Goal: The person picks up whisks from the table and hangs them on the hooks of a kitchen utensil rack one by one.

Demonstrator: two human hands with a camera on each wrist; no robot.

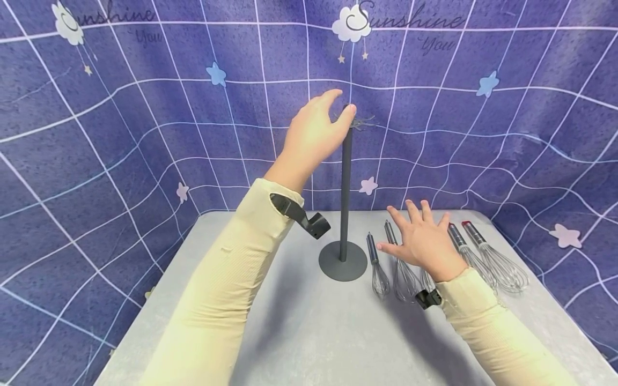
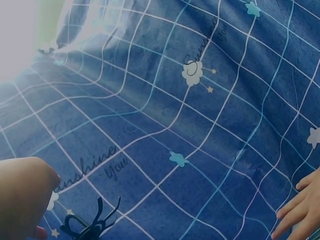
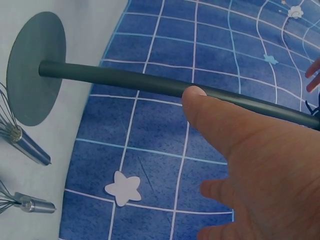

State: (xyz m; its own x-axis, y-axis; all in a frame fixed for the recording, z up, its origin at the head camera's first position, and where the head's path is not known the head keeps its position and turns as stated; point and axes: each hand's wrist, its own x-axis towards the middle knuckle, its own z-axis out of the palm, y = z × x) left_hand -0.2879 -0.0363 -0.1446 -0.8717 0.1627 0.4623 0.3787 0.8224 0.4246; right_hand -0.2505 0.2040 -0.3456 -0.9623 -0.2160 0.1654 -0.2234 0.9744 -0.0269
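Observation:
A dark metal stand [image 1: 345,198] with a round base [image 1: 343,271] stands upright on the table, curved hooks [image 1: 363,123] at its top. My left hand [image 1: 316,126] is beside the hooked top, fingers and thumb apart with nothing between them. In the left wrist view the hooks [image 2: 92,227] show close to that hand. My right hand [image 1: 425,241], fingers spread and holding nothing, hovers over several wire whisks lying in a row. The smallest whisk [image 1: 377,271] is nearest the stand; a larger whisk [image 1: 404,276] lies beside it. My hand partly covers the middle ones.
At the right end lie two whisks with red-tipped handles, the outermost whisk [image 1: 497,260] being large. A blue gridded curtain [image 1: 270,53] encloses the grey table [image 1: 309,332] at back and sides. Black camera straps [image 1: 294,212] circle both wrists.

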